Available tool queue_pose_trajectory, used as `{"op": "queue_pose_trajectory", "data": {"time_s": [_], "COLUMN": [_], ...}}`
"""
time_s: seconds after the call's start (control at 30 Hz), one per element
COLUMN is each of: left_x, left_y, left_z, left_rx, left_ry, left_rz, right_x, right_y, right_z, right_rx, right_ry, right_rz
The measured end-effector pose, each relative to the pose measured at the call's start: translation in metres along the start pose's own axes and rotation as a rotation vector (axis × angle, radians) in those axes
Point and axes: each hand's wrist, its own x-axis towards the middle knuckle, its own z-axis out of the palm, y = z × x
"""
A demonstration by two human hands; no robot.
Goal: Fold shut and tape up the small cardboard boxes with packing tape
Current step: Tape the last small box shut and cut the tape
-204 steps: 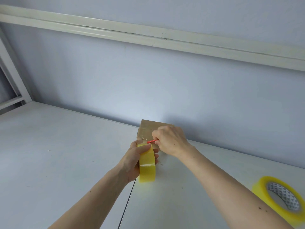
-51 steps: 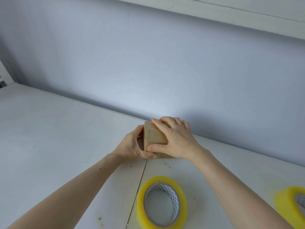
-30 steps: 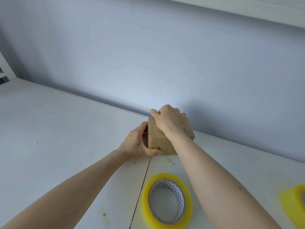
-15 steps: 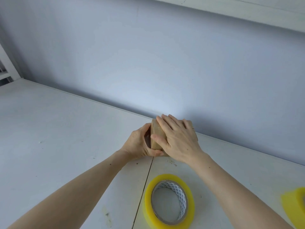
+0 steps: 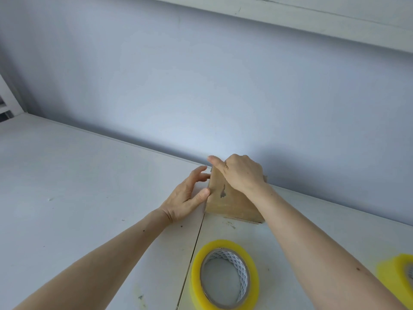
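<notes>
A small cardboard box (image 5: 231, 201) sits on the white table (image 5: 78, 175), close to the wall. Its flaps are folded shut, and the near face shines as if taped, so I judge this box nearly sealed; I cannot see whether other boxes wait. My right hand (image 5: 241, 173) curls over its top, gripping it. My left hand (image 5: 190, 193) presses loose, straight fingers against its left side. The box's long axis runs roughly left to right. A yellow tape roll (image 5: 224, 276) lies flat nearer me.
</notes>
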Motion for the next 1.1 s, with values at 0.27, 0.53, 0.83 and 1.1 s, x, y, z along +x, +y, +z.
{"op": "queue_pose_trajectory", "data": {"time_s": [0.27,0.53,0.83,1.1], "left_x": [0.002,0.002,0.001,0.0], "left_y": [0.005,0.0,0.004,0.011], "left_z": [0.001,0.006,0.006,0.001], "left_rx": [-0.002,0.111,0.085,-0.07], "left_ry": [-0.085,-0.123,-0.096,0.005], "left_rz": [0.036,0.019,-0.017,-0.102], "right_x": [-0.006,-0.016,-0.031,-0.065], "right_y": [-0.006,-0.01,-0.008,0.004], "right_z": [0.019,0.02,0.024,0.016], "right_rx": [0.052,0.047,0.022,-0.063], "right_ry": [-0.004,0.019,0.012,0.356], "right_rz": [0.095,0.026,-0.014,-0.125]}}
